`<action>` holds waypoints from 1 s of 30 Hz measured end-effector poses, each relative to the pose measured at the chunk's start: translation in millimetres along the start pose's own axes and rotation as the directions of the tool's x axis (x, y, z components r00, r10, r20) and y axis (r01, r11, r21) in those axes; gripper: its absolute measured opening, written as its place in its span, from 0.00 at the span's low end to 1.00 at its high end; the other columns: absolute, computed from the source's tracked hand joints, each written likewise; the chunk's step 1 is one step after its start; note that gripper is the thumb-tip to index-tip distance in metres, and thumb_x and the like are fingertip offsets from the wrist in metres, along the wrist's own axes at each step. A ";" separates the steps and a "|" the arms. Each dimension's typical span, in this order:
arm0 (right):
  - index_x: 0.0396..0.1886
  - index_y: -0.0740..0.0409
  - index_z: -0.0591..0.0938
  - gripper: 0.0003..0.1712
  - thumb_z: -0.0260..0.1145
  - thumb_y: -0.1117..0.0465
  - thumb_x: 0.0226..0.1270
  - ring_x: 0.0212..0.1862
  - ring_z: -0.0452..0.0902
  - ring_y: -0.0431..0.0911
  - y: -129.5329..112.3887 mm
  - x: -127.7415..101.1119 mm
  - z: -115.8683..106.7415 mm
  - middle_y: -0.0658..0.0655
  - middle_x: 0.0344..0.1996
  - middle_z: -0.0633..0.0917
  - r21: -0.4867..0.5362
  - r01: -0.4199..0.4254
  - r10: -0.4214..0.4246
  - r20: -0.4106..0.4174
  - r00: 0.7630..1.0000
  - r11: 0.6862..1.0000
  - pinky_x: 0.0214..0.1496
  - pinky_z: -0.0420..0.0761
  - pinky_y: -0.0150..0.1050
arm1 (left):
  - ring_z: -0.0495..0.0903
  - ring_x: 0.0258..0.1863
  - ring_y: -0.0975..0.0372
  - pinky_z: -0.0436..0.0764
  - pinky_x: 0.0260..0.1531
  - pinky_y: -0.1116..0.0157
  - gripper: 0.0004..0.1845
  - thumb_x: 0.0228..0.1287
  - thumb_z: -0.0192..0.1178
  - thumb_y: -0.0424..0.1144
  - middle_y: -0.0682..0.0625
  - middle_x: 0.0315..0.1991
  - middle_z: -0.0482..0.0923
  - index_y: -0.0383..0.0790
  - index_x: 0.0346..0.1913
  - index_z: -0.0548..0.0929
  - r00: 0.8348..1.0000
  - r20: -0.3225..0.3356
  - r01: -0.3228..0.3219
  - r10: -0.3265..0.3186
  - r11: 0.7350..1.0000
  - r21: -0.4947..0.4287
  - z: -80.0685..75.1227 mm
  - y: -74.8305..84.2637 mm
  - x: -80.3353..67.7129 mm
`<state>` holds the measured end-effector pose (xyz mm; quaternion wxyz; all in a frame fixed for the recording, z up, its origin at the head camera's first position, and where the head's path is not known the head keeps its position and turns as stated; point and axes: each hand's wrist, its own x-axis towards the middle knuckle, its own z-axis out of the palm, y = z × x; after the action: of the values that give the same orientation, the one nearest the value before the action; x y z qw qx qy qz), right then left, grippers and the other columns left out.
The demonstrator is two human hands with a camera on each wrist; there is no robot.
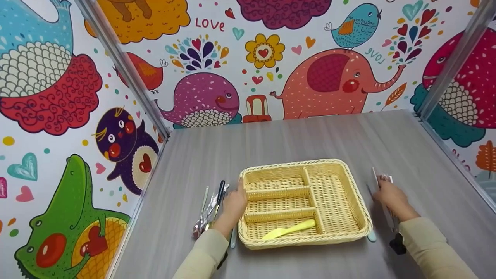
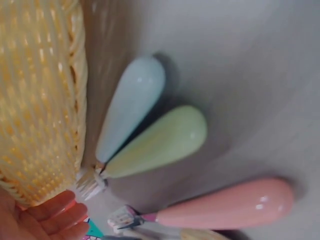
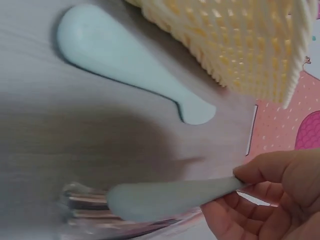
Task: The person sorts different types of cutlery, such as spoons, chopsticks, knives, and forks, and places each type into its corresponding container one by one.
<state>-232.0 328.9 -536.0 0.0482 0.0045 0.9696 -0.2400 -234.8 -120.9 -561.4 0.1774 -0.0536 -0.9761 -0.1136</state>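
Cutlery pile (image 1: 211, 209): spoons and forks on the table, just left of the left hand.
Left hand (image 1: 234, 201): fingers resting on the left rim of the wicker tray (image 1: 341, 201); whether they curl round it cannot be told.
Yellow knife (image 1: 288, 229): in the tray's nearest compartment, between the hands.
Right hand (image 1: 391, 197): just right of the tray, pinching a pale blue utensil (image 3: 170, 197) above the table.
Second pale blue utensil (image 3: 125, 60): flat on the table, touching the tray's side.

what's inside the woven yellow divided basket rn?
Only a pale yellow plastic knife lies in the woven yellow divided basket, in its near-left compartment. The other compartments show bare weave. The near wall hides a strip of the floor.
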 end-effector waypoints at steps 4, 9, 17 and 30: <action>0.48 0.80 0.69 0.23 0.53 0.69 0.52 0.40 0.73 0.70 -14.5 -0.2 -7.8 0.79 0.40 0.75 -0.053 0.003 -0.006 -0.051 0.999 0.999 0.30 0.72 0.56 | 0.71 0.12 0.54 0.69 0.11 0.58 0.22 0.65 0.50 0.38 0.46 0.12 0.70 0.36 0.60 0.68 0.999 0.041 0.030 -0.029 0.999 -0.021 -1.0 0.6 1.9; 0.49 0.73 0.71 0.17 0.52 0.70 0.60 0.33 0.75 0.68 -47.8 -0.6 -15.3 0.76 0.34 0.78 -0.119 0.100 -0.120 -0.176 0.977 0.988 0.24 0.72 0.55 | 0.72 0.13 0.52 0.70 0.12 0.57 0.22 0.65 0.50 0.38 0.45 0.13 0.71 0.37 0.61 0.68 0.998 0.053 0.046 -0.044 0.998 -0.038 -0.9 0.7 2.0; 0.44 0.63 0.79 0.12 0.61 0.70 0.58 0.21 0.76 0.57 -131.6 -8.5 -7.8 0.66 0.32 0.81 -0.196 0.406 -0.451 -0.354 0.819 0.892 0.17 0.74 0.46 | 0.71 0.11 0.54 0.69 0.10 0.59 0.22 0.63 0.52 0.37 0.46 0.12 0.70 0.35 0.59 0.69 1.000 0.012 0.023 -0.023 0.999 -0.022 -0.1 0.5 1.4; 0.42 0.56 0.83 0.11 0.63 0.65 0.57 0.17 0.70 0.37 -207.1 -28.9 50.5 0.51 0.24 0.80 -0.262 0.800 -0.837 -0.075 0.541 0.540 0.17 0.68 0.23 | 0.71 0.10 0.53 0.68 0.09 0.58 0.20 0.63 0.52 0.37 0.46 0.10 0.70 0.35 0.57 0.71 0.999 -0.047 0.001 -0.001 1.000 -0.007 2.2 -0.3 -0.3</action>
<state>-205.2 122.5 -481.4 -0.1630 -0.4328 0.8762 -0.1359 -235.3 -120.7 -563.6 0.1999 -0.0510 -0.9713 -0.1182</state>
